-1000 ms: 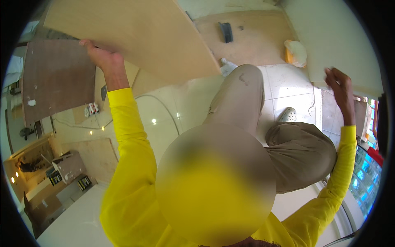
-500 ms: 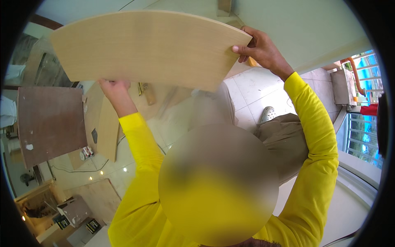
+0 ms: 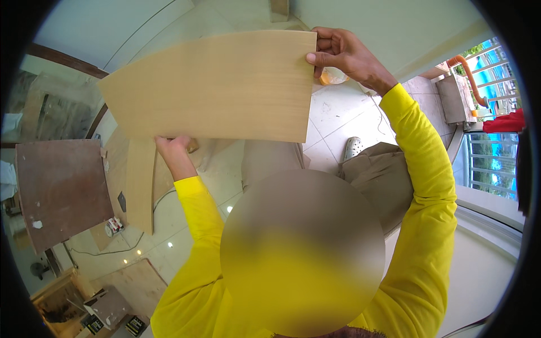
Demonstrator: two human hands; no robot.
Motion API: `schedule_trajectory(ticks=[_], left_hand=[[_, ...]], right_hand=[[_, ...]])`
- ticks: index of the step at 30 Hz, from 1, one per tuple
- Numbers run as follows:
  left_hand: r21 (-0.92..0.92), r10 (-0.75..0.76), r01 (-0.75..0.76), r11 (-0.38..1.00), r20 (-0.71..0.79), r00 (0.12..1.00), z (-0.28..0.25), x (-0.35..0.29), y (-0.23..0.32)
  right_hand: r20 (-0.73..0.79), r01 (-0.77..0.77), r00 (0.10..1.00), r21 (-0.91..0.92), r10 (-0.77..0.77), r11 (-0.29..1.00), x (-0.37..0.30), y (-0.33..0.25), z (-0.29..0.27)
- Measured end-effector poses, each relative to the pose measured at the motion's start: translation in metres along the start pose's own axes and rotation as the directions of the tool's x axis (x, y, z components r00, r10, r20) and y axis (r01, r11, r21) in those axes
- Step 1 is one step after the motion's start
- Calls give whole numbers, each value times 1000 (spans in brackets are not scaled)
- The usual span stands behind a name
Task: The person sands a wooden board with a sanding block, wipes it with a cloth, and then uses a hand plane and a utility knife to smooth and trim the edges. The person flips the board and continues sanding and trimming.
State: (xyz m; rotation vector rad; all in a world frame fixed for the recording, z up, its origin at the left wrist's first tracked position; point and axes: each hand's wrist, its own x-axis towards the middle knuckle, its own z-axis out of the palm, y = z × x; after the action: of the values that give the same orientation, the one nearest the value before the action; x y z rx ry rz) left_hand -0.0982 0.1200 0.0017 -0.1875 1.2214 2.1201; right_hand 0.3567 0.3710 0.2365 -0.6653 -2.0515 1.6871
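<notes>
A long pale wooden board (image 3: 220, 87) is held up in front of me, its broad face toward me. My right hand (image 3: 344, 56) grips its right end near the upper corner, thumb on the near face and fingers behind. Along the lower edge, left of the middle, my left hand (image 3: 174, 149) pinches the board, its fingers partly hidden. Behind the board's lower edge, beside my left hand, a small brownish object (image 3: 193, 145) shows only in part. An orange-rimmed round container (image 3: 333, 76) sits on the floor just beyond my right hand.
At left stands a brown panel-topped table (image 3: 65, 188). Another pale board (image 3: 141, 186) lies on the tiled floor near a cable (image 3: 107, 253). A wooden box (image 3: 62, 304) is at lower left. A pale wall (image 3: 389, 34) rises beyond my right hand, and a barred window (image 3: 493, 163) is at right.
The board has swung: its right end moved left and its lower edge came nearer to me. Both hands kept hold; my left hand moved right and closer, my right hand slightly left.
</notes>
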Motion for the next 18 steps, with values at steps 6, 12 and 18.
schedule_trajectory(ticks=[6, 12, 18], left_hand=[[-358, -311, 221, 907, -219, 925, 13, -29, 18], [-413, -246, 143, 899, -206, 947, 23, -81, 28], [-595, -42, -131, 793, -269, 962, -44, -72, 47]], right_hand=[[57, 28, 998, -11, -27, 1000, 7, 5, 2], [78, 27, 997, -101, -19, 995, 35, 5, 11], [69, 76, 995, 9, -77, 997, 102, -9, 83]])
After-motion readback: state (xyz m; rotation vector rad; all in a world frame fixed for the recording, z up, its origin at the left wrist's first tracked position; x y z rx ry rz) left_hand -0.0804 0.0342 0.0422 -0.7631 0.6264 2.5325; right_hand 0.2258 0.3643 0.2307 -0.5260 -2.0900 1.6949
